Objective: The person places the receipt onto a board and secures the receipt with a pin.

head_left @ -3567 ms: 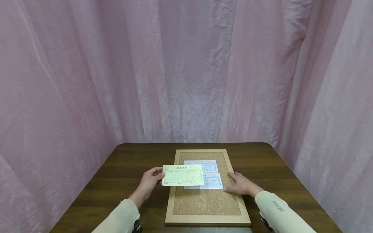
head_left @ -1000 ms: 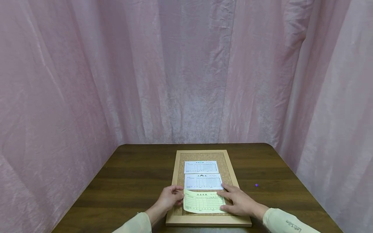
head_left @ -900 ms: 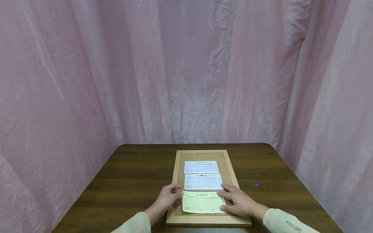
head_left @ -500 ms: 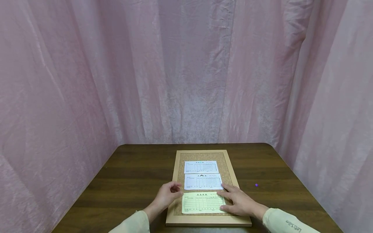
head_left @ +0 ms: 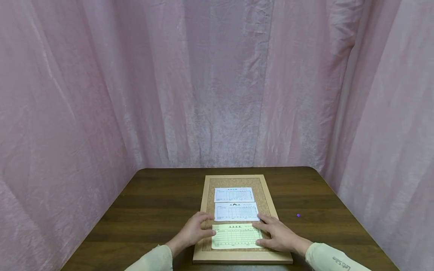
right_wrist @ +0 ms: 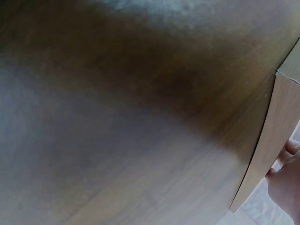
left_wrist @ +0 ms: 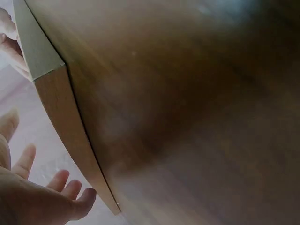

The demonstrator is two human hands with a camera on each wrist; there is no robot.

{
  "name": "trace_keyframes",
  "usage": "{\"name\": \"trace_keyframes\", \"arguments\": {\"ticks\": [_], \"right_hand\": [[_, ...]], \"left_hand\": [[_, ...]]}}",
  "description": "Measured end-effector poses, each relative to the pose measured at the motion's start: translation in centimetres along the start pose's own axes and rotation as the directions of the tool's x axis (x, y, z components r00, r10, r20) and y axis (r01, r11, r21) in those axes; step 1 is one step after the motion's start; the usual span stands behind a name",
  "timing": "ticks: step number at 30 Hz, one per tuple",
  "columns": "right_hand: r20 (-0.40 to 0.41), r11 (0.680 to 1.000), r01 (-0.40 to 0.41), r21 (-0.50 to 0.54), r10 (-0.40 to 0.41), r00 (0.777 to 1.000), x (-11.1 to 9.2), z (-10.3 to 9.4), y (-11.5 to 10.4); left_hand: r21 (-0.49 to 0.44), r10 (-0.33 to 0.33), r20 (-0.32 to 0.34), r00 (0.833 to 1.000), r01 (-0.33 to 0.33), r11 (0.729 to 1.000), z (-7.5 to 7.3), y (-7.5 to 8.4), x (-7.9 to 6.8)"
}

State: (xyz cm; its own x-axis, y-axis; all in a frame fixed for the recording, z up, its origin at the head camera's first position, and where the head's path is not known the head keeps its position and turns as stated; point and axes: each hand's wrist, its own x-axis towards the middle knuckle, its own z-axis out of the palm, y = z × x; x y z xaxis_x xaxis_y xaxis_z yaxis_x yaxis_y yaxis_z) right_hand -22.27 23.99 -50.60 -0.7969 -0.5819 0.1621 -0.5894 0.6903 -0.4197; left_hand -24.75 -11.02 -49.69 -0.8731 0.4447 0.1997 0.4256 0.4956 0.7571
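Note:
A pale green-yellow printed form slip (head_left: 234, 237) lies flat on the lower part of a wood-framed cork board (head_left: 242, 257). At its left edge is my left hand (head_left: 194, 230), fingers loosely spread, with the thumb tip over the slip's edge. My right hand (head_left: 278, 234) rests on the slip's right end with extended fingers. Above it lie two white form slips, the upper one (head_left: 234, 195) and the lower one (head_left: 236, 212). A small green spot marks the upper slip's top edge, a small dark one the lower's. In the left wrist view, the left hand's fingers (left_wrist: 61, 180) look separated.
A small purple ball-like item (head_left: 298, 215) lies on the dark wooden table (head_left: 162, 188), right of the board. Pink curtains (head_left: 220, 94) hang behind the table and at both sides. Both wrist views show the board's frame side (left_wrist: 70, 122) close to the hands.
The green-yellow slip was held up by the left hand, then lowered below the white slips. My left hand has let go and opened its fingers; the right hand moved down onto the slip.

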Motion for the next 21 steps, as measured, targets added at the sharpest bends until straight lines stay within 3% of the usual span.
{"name": "trace_keyframes", "arguments": {"ticks": [6,11,21], "right_hand": [[0.006,1.0,-0.016,0.002,0.016,1.0,-0.03,0.04,-0.01],[0.007,1.0,-0.023,0.004,0.023,1.0,-0.04,0.05,-0.01],[0.001,1.0,-0.008,0.001,0.008,1.0,0.07,-0.01,-0.05]], "left_hand": [[0.051,-0.042,0.094,0.995,0.037,0.998,-0.17,0.12,-0.43],[0.092,-0.082,0.13,0.988,0.07,0.993,-0.25,0.14,-0.58],[0.181,-0.062,0.17,0.983,0.03,0.983,-0.15,-0.23,-0.82]]}}
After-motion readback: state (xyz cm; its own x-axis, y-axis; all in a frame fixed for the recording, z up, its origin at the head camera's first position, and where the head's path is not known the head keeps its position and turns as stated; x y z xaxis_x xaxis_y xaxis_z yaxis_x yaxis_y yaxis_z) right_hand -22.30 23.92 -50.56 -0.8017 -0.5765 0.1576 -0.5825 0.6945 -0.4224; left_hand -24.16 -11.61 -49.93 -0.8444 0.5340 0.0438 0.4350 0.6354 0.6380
